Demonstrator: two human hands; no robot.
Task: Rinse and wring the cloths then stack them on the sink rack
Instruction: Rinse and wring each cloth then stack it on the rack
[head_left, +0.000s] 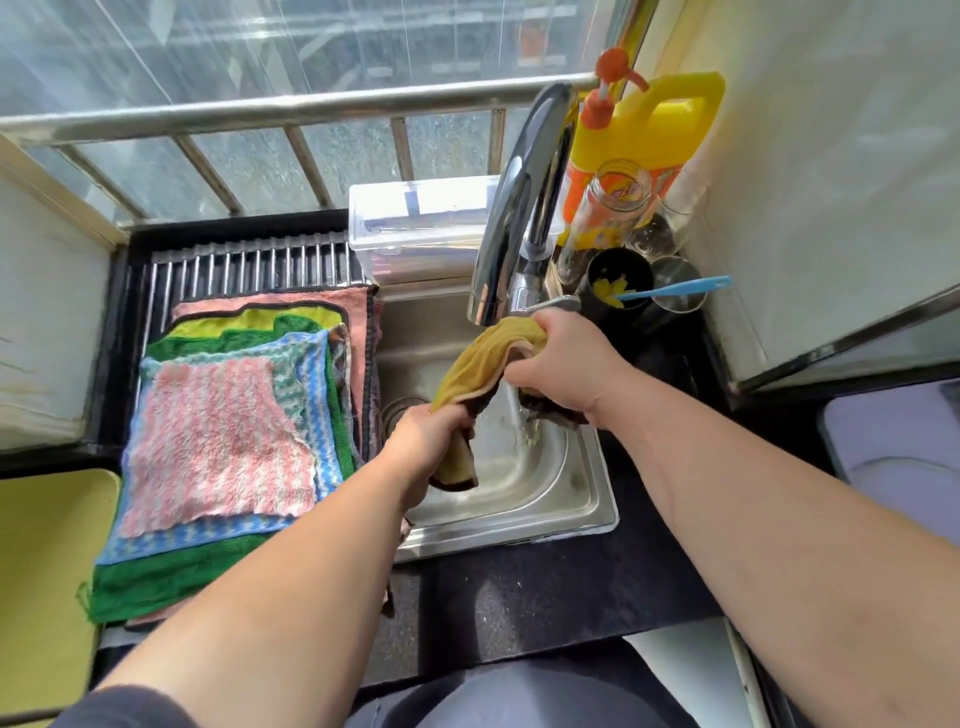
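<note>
Fingers of the left hand (431, 436) are curled tight round the near end of a yellow cloth (478, 364). Those of the right hand (561, 364) are clamped on its far end, just under the tap (519, 208). The cloth is stretched between the two fists over the sink (571, 512). Its long axis runs on a slant from far right to near left, and a short tail with a dark edge hangs below the left fist. A stream of water (519, 410) falls into the basin just under the right hand, beside the cloth's dark underside.

With a fist on each end, wringing looks like a matter of turning the hands against each other along that slant. The rack (249, 270) lies to the left of the sink, so the left hand is the nearer one for carrying the cloth across. A pile is already spread there, with a pink-and-white cloth (218, 441) on top, blue-striped and green ones under it, and a salmon one at the bottom.

On the dark desk (519, 597) at far right, a black cup (618, 280) holds something yellow and a blue-handled tool (675, 288). A glass jar (608, 213) beside it looks empty. Behind it stands a yellow bottle (649, 119) with an orange pump. What is inside the clear lidded box (421, 223) behind the sink cannot be told.
</note>
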